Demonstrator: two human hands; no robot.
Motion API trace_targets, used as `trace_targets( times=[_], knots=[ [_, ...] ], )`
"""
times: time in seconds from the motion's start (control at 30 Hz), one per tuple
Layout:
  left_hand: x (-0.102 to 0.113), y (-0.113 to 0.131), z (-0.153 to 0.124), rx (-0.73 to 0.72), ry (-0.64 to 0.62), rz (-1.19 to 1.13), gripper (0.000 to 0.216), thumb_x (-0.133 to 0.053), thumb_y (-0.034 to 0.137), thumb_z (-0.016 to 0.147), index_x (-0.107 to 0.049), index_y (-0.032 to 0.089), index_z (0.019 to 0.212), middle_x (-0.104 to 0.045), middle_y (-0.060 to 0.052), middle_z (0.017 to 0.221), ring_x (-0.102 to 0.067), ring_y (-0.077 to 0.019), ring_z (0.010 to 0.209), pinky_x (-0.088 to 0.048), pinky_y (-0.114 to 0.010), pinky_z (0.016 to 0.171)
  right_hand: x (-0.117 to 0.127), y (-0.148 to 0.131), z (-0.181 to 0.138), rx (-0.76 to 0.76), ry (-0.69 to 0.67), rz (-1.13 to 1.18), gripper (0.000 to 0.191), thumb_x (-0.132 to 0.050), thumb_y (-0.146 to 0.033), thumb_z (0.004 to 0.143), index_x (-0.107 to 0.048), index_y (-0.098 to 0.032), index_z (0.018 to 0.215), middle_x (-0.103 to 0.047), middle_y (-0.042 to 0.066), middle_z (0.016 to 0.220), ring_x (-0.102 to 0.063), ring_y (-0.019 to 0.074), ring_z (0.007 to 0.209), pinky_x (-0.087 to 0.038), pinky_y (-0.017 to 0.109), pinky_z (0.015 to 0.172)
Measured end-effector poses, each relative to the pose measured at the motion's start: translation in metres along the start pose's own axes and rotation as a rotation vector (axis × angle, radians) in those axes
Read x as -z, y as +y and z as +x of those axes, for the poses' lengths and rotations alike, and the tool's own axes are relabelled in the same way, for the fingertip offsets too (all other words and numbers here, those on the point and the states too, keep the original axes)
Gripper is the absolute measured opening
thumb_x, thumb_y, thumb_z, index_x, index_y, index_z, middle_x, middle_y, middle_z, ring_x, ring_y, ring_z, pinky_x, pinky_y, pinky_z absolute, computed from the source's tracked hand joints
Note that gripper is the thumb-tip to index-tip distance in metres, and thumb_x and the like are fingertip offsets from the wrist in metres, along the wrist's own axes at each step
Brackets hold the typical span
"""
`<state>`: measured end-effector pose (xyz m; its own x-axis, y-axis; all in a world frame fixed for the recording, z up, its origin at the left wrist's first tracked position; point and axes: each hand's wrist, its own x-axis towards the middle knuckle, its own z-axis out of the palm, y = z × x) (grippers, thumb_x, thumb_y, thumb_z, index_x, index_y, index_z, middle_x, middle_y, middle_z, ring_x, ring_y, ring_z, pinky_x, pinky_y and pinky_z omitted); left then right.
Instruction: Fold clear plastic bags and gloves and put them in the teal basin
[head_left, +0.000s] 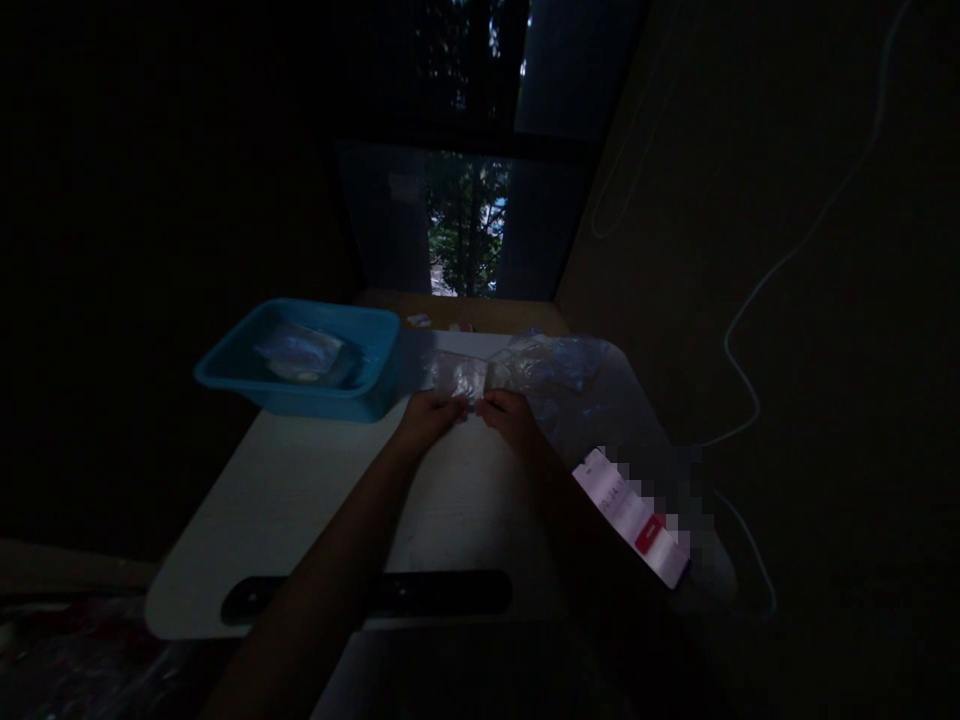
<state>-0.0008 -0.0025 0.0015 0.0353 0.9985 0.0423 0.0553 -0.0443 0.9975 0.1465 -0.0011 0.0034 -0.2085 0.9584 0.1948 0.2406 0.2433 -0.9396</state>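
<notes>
The room is dark. Over the middle of a small white table [300, 500], my left hand [431, 412] and my right hand [508, 415] sit close together, fingers closed. Both pinch the near edge of a small clear plastic packet [459, 376] held between them. A heap of clear plastic bags [559, 365] lies just right of the packet, behind my right hand. Left of my hands stands a blue plastic basin [375, 345] holding more clear packets [304, 355].
A lit phone screen [626, 510] lies at the table's right edge by my right forearm. A black slot handle [450, 592] runs along the near edge. A white cable [739, 370] hangs on the right wall. A window [465, 230] is beyond the table.
</notes>
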Motion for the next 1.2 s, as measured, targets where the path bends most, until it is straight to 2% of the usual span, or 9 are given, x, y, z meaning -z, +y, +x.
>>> trace_targets(
  times=[0.2,0.33,0.5,0.67,0.87,1.2],
  knots=[
    [0.002,0.001,-0.001,-0.018,-0.013,0.092,0.026,-0.062,0.036,0.059,-0.061,0.012,0.051,-0.056,-0.002,0.046,-0.045,-0.0086,0.043,-0.031,-0.020,0.041,0.000,0.001,0.000,-0.020,0.006,0.016,0.026,-0.049,-0.040,0.065,-0.046,-0.018,0.052,-0.037,-0.006,0.046,-0.034,0.0064,0.045,-0.026,0.021,0.046],
    [0.002,0.000,-0.001,-0.033,-0.023,0.090,0.027,-0.061,0.038,0.060,-0.061,0.012,0.052,-0.056,-0.002,0.046,-0.043,-0.0080,0.042,-0.030,-0.020,0.041,0.000,0.002,-0.001,-0.026,0.019,0.056,0.024,-0.048,-0.039,0.067,-0.051,-0.017,0.057,-0.039,-0.006,0.046,-0.035,0.0068,0.046,-0.027,0.021,0.046],
    [0.003,-0.003,0.000,-0.020,-0.039,0.078,0.026,-0.063,0.036,0.059,-0.061,0.011,0.052,-0.054,-0.001,0.045,-0.042,-0.0074,0.041,-0.029,-0.020,0.041,0.001,0.003,-0.001,-0.018,0.031,0.063,0.025,-0.049,-0.039,0.068,-0.048,-0.018,0.056,-0.040,-0.006,0.047,-0.036,0.0068,0.046,-0.028,0.021,0.047],
    [0.002,-0.003,0.000,0.020,-0.040,0.009,0.025,-0.066,0.035,0.056,-0.061,0.011,0.052,-0.055,0.000,0.046,-0.043,-0.0070,0.041,-0.028,-0.020,0.042,0.000,0.005,0.000,-0.001,0.038,0.063,0.027,-0.050,-0.040,0.068,-0.044,-0.018,0.053,-0.038,-0.006,0.046,-0.035,0.0065,0.046,-0.029,0.021,0.047],
    [0.000,-0.005,0.004,0.046,0.017,-0.247,0.033,-0.066,0.043,0.056,-0.058,0.012,0.047,-0.055,-0.002,0.045,-0.045,-0.0084,0.041,-0.032,-0.022,0.044,0.000,0.006,0.001,-0.013,0.042,0.073,0.027,-0.050,-0.042,0.067,-0.047,-0.018,0.054,-0.038,-0.006,0.045,-0.035,0.0066,0.044,-0.028,0.021,0.046],
    [0.001,-0.004,0.002,0.042,-0.018,-0.240,0.030,-0.067,0.039,0.055,-0.056,0.013,0.045,-0.054,-0.001,0.042,-0.044,-0.0083,0.040,-0.030,-0.021,0.041,0.000,0.010,0.002,-0.013,0.064,0.061,0.032,-0.050,-0.043,0.069,-0.041,-0.019,0.049,-0.040,-0.006,0.045,-0.036,0.0066,0.044,-0.030,0.021,0.047]
  ],
)
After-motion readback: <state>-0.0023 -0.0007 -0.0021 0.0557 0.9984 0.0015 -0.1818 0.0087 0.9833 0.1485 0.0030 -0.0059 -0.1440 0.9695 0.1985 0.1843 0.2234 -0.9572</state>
